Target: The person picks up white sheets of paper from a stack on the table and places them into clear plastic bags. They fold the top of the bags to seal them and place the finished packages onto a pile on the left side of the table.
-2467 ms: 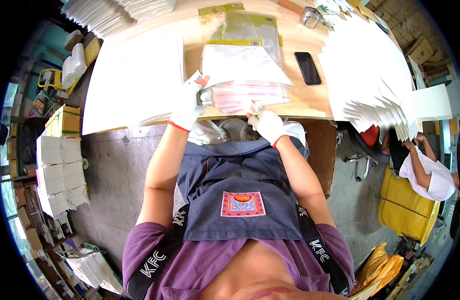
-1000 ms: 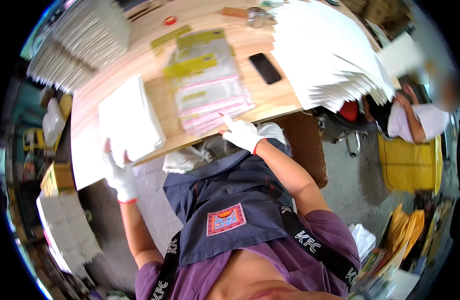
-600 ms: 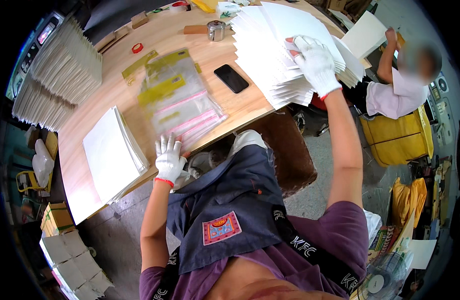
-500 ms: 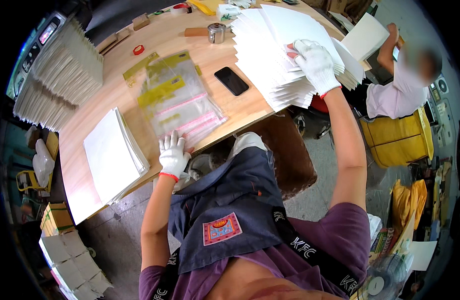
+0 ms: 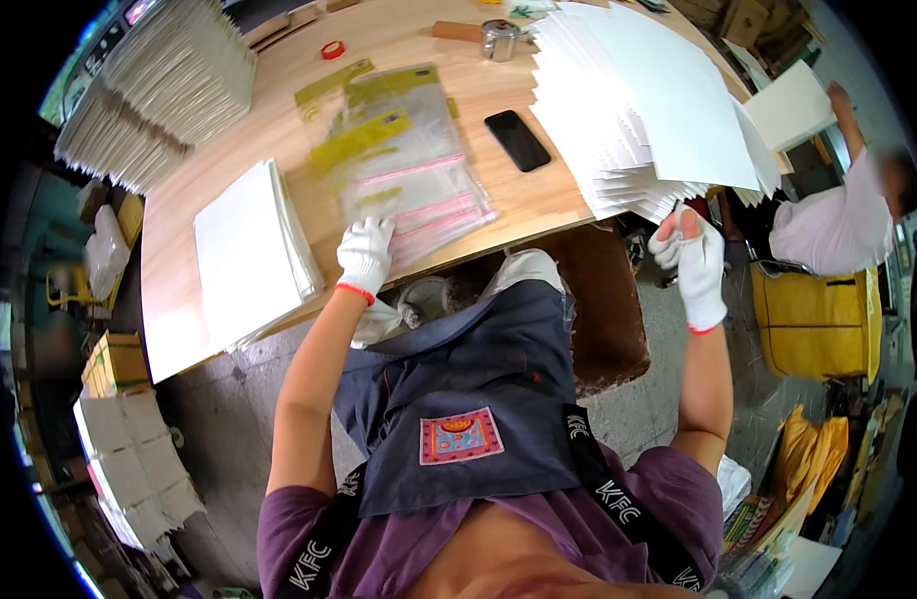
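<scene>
My left hand, in a white glove with a red cuff, rests with fingers laid out on the near left edge of the clear plastic bags. These have yellow-green bands and pink strips, and lie overlapping. My right hand, gloved alike with bare thumb and fingertip showing, is curled closed at the front edge of a fanned stack of white sheets. Whether a sheet is caught between its fingers, I cannot make out. To the left of the bags lies a smaller pile of white sheets.
A black phone lies between bags and stack. Farther back are a metal pot with a wooden handle and red tape. Tall paper stacks stand far left. At right, a co-worker holds a white sheet near a yellow bag.
My right hand has come off the top of the stack, back toward me to its front edge, and its fingers have curled. My left hand stays at the bags. The view has shifted.
</scene>
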`<act>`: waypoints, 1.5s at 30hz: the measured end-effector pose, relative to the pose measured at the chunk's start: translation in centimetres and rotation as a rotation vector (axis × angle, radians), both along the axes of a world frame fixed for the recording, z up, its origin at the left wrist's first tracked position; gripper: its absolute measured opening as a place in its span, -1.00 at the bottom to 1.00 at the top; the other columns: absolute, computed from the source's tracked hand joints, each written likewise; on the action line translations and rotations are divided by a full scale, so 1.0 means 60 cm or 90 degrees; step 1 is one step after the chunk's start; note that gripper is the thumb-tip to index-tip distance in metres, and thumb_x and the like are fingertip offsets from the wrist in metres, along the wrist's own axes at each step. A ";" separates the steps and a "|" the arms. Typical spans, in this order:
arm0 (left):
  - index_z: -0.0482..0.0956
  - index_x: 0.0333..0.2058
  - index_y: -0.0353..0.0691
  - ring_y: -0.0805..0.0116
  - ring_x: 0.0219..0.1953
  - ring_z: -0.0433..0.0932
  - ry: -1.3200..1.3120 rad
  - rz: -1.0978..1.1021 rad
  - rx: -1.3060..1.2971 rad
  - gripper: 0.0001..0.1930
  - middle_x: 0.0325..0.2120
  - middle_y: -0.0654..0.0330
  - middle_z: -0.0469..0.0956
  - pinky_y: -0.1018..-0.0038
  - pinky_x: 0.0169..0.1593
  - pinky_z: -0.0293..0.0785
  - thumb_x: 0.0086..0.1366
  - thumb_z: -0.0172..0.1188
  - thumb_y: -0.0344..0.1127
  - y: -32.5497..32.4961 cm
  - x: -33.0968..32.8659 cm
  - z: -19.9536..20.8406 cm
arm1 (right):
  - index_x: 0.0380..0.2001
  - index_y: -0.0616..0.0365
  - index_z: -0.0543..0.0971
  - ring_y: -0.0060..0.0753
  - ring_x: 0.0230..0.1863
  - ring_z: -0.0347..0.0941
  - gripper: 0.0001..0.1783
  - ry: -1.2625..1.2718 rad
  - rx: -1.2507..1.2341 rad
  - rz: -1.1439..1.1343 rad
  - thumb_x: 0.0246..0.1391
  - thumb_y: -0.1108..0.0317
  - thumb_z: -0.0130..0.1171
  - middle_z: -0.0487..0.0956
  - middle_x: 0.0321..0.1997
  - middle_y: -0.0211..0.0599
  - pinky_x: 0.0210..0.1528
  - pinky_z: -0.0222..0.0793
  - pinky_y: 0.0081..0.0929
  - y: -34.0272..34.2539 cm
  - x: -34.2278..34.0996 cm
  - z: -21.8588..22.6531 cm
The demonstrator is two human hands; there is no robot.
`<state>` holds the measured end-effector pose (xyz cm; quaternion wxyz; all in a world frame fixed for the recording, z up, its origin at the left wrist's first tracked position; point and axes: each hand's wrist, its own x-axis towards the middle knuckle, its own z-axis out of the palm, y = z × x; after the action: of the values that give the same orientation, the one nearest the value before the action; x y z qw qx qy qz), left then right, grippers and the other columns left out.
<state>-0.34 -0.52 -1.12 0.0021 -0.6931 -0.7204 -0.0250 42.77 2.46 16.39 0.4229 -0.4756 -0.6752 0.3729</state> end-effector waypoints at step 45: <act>0.51 -0.14 -0.01 0.10 -0.39 0.51 -0.348 -0.017 0.211 -0.58 -0.36 0.11 0.46 0.29 -0.35 0.44 0.03 -0.02 -0.60 -0.040 -0.008 0.041 | 0.06 0.23 0.35 -0.29 0.00 0.47 -0.57 0.632 -0.567 -0.027 0.10 0.42 0.06 0.49 0.01 -0.20 0.01 0.45 -0.39 -0.114 -0.127 -0.283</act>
<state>-0.82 -2.93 1.37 -0.0787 -0.6604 -0.6713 -0.3271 35.12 -4.37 -0.56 0.4542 -0.3897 -0.1721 0.7824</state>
